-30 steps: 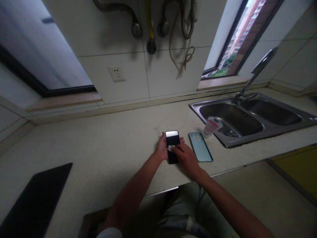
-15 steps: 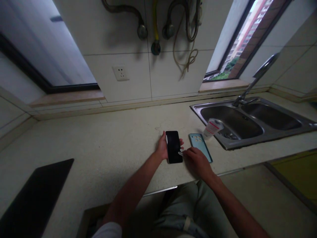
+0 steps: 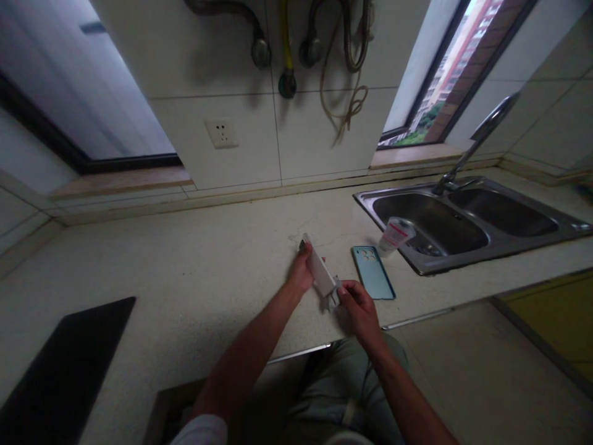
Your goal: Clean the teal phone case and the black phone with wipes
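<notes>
My left hand [image 3: 300, 275] grips a smartphone [image 3: 319, 272] by its left edge and holds it tilted up off the countertop [image 3: 194, 272], its screen catching the light. My right hand [image 3: 356, 308] is pinched at the phone's lower right corner on a small pale thing [image 3: 334, 298], maybe a wipe or film tab. A teal phone case [image 3: 373, 280] lies flat on the counter just right of my hands. A white tube with a red label [image 3: 393, 235] lies beyond the case, by the sink's edge.
A steel double sink [image 3: 467, 219] with a tall tap [image 3: 477, 139] fills the right of the counter. A black hob [image 3: 60, 364] is set in at the front left. A wall socket [image 3: 221, 132], hoses and pipes [image 3: 319, 43] hang on the tiled wall.
The phone lay flat under both hands; my left hand has now tipped it up on edge. My right hand slid from the screen to the phone's lower right corner.
</notes>
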`<state>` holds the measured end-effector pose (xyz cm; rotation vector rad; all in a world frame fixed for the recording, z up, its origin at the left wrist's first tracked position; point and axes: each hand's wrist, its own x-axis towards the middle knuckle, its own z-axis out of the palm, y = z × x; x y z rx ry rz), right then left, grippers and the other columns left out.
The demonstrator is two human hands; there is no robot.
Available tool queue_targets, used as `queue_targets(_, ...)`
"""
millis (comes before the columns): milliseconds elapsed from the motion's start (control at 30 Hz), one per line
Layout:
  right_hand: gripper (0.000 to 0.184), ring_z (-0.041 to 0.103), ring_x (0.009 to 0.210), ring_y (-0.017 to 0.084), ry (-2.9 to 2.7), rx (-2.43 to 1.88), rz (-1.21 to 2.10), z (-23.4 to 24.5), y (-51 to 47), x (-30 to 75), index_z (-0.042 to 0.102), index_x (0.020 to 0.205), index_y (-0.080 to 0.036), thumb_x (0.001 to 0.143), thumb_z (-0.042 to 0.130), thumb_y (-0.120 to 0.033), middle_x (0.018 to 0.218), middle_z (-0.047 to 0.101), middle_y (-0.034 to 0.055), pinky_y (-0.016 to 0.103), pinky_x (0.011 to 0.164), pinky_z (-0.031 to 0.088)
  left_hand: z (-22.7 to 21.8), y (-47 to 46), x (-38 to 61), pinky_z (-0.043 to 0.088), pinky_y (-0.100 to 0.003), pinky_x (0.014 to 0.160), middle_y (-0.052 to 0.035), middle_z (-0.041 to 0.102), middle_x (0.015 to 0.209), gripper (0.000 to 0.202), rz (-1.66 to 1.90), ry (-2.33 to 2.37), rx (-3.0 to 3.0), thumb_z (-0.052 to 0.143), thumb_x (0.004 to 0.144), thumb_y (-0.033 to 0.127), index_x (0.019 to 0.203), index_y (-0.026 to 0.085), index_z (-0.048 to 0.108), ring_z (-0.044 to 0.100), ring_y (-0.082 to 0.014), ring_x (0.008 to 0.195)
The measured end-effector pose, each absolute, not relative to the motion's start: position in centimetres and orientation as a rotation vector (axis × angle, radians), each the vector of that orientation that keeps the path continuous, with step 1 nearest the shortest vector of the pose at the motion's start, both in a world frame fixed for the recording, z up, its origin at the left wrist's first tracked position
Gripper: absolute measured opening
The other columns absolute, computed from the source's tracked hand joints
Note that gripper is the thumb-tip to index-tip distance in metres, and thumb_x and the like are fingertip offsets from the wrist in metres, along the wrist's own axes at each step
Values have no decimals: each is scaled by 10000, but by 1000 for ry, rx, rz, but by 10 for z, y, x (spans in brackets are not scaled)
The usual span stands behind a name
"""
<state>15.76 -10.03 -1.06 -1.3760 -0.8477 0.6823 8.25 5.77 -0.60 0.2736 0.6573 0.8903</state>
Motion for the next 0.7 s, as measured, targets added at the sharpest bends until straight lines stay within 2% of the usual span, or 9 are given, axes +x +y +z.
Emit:
queue_targets(100, 321, 571, 673, 146, -683, -1318, 712, -11, -98, 152, 671, 879, -197, 798, 737, -501, 751, 630, -1, 264, 635, 485, -6, 59, 83, 517, -260, 652, 30, 655, 700, 420, 946, 662, 294, 920, 596, 335, 852, 200, 616, 632, -139, 611)
queue_targets(267, 349, 630, 725, 173, -546, -1289, 686, -5, -90, 152, 710, 892, -196, 695, 821, -461, 832, 706, 30, 304, 681, 527, -2, 62, 79, 529, -300, 762, -43, 709, 766, 207, 891, 647, 240, 801, 751, 273, 844, 172, 648, 663, -171, 700)
queue_targets(367, 328, 639, 706, 178, -609, -1336, 621, -1, -86, 148, 727, 872, -192, 680, 831, -436, 813, 725, 38, 307, 672, 531, 1, 63, 76, 528, -274, 725, -38, 709, 758, 130, 898, 635, 208, 743, 794, 250, 837, 168, 653, 655, -155, 668)
queue_targets(533, 265, 631, 646, 170, -754, -1352, 661, 1, -79, 128, 728, 810, -187, 720, 796, -428, 740, 718, 31, 288, 621, 517, 5, 65, 71, 481, -237, 556, -38, 710, 740, 122, 911, 669, 209, 686, 828, 273, 857, 156, 667, 621, -140, 568)
queue_targets(700, 259, 640, 670, 175, -731, -1353, 548, 17, -68, 128, 726, 819, -191, 735, 790, -427, 754, 726, 32, 285, 624, 525, -1, 67, 73, 485, -249, 575, -45, 709, 741, 179, 904, 687, 234, 700, 804, 306, 891, 151, 679, 609, -147, 561)
